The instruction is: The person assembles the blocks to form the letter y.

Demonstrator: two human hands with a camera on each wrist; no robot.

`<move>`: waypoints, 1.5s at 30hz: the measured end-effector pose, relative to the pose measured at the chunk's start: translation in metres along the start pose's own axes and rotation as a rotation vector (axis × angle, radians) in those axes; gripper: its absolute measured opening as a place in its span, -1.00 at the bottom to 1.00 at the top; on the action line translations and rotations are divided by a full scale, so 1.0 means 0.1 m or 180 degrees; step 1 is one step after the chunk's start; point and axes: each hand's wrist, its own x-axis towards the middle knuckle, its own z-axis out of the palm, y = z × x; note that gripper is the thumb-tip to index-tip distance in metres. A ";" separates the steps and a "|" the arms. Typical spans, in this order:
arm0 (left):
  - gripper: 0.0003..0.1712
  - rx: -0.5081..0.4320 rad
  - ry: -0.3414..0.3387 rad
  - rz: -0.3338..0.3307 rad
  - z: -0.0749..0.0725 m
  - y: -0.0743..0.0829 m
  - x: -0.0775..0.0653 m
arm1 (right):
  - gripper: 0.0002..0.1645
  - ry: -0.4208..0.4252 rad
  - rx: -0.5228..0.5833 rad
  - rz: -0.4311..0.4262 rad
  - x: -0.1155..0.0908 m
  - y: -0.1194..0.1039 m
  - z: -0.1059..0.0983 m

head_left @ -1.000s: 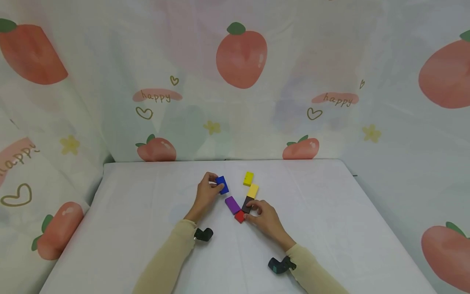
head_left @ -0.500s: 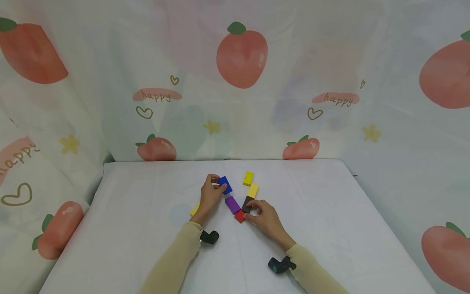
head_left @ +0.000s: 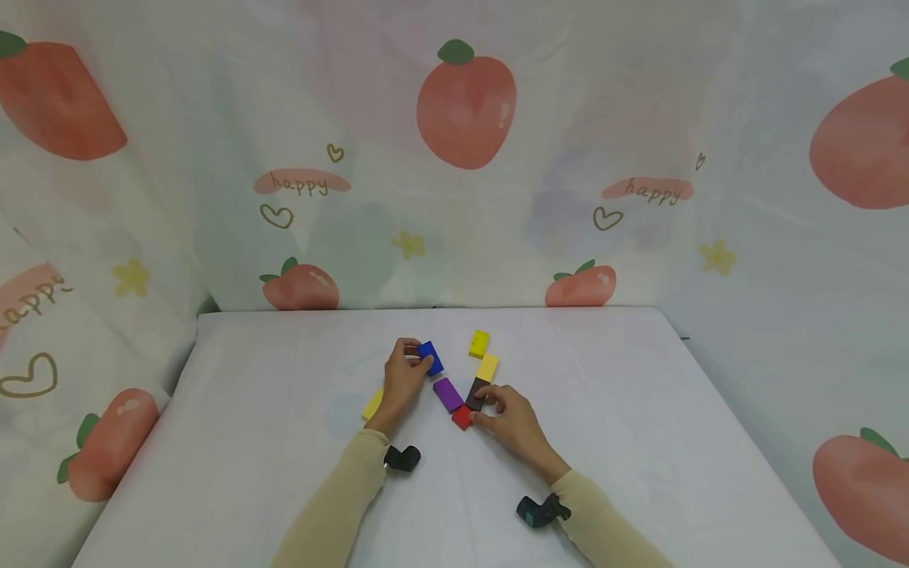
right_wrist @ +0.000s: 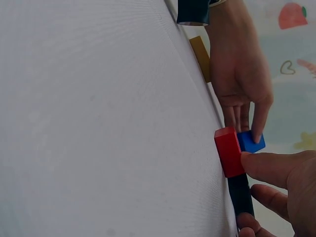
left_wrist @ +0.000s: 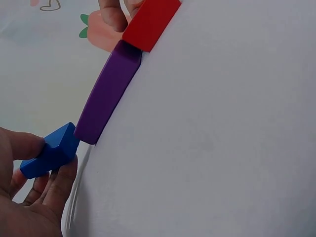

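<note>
My left hand (head_left: 402,383) pinches a blue block (head_left: 430,359) between thumb and fingers, tilted near the far end of a purple block (left_wrist: 108,94). In the left wrist view the blue block's corner comes right up to the purple one. The purple block meets a red block (head_left: 461,417), the nearest point of a V-shaped row. From the red one, a black block (head_left: 473,393) and a yellow block (head_left: 487,368) run away to the right. My right hand (head_left: 513,420) lays its thumb against the red block and its fingertips on the black one, all from the right side.
Beyond the row lies another yellow block (head_left: 479,343) with small bumps. One more yellow block (head_left: 372,404) is partly hidden behind my left wrist. A white cloth covers the table (head_left: 604,394), and a peach-printed curtain (head_left: 383,118) hangs behind it.
My left hand moved right with the blue block toward the purple one, then slightly back left. The yellow block by my left wrist has come into sight. My right hand stays put.
</note>
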 end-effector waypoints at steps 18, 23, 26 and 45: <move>-0.63 0.0171 -0.0130 -0.0034 0.02 0.01 -0.03 | -0.66 -0.0006 -0.0051 0.0030 0.00 -0.01 0.00; -0.62 0.0247 -0.0213 0.0033 0.01 0.02 -0.03 | -0.65 0.0003 -0.0061 0.0021 -0.01 -0.01 0.00; -0.62 0.0337 -0.0245 0.0100 0.01 0.03 -0.02 | -0.66 0.0007 -0.0050 0.0017 -0.01 -0.01 0.00; -0.59 0.1207 -0.0154 0.0269 0.00 0.04 0.02 | -0.65 0.0023 -0.0031 -0.0022 -0.01 0.01 0.00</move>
